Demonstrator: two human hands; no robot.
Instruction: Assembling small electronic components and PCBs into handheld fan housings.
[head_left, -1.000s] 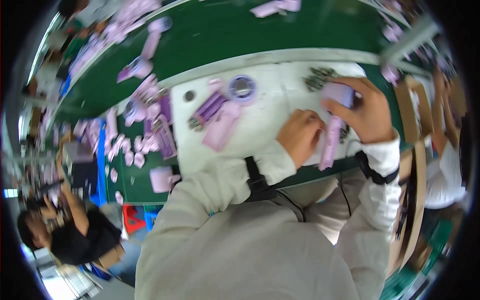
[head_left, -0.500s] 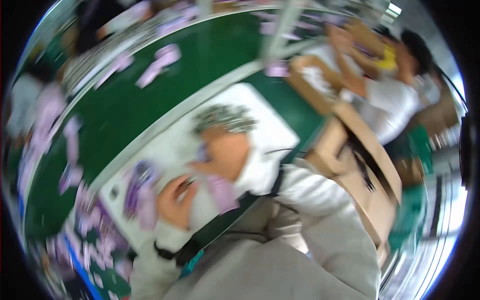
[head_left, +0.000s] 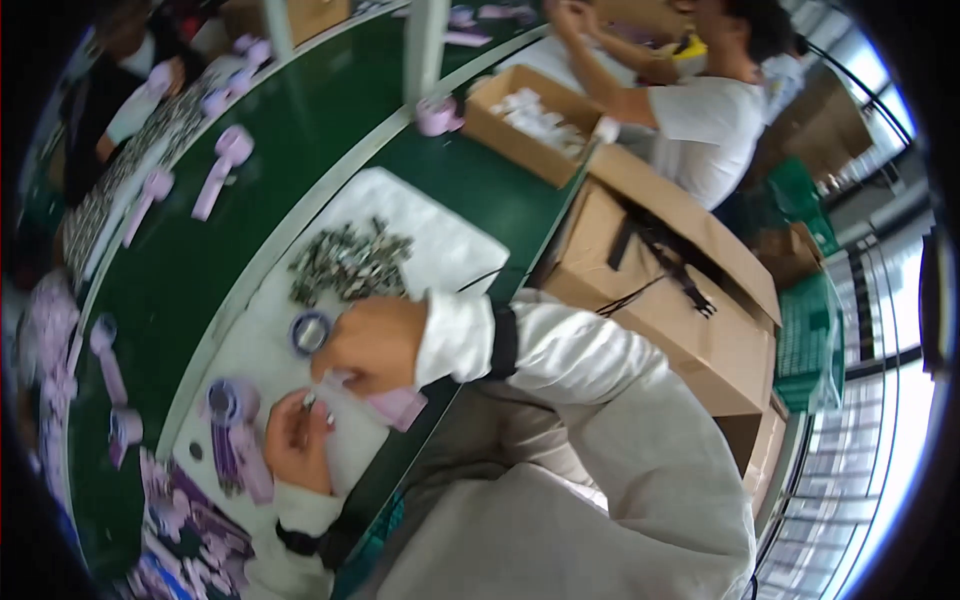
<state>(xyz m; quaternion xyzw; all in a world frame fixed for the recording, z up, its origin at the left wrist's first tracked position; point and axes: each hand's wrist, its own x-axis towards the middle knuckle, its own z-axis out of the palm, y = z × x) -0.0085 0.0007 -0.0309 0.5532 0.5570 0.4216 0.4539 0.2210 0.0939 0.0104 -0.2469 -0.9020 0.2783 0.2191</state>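
My right hand (head_left: 375,345) closes over a lilac handled part (head_left: 400,408). The part's round ring-shaped end (head_left: 310,332) shows beyond my fingers, and its handle comes out below the palm. Close by, my left hand (head_left: 298,445) is curled with thumb and finger pinched on a small silvery metal piece (head_left: 311,400), whose shape is too small to make out. Both hands are over a white board (head_left: 440,225). A pile of small metal pieces (head_left: 350,262) lies on it beyond my right hand. More lilac handled parts (head_left: 240,440) lie left of my left hand.
A green conveyor belt (head_left: 290,130) curves past the board, carrying lilac parts (head_left: 222,170). Many lilac pieces (head_left: 190,520) crowd the lower left. Cardboard boxes (head_left: 660,300) stand at right, one open box (head_left: 530,120) holding white pieces. Co-workers sit at far right and far left.
The view has shifted and become sharper. My right hand has come back from the metal pile toward my left hand. The ring end of the lilac part now shows.
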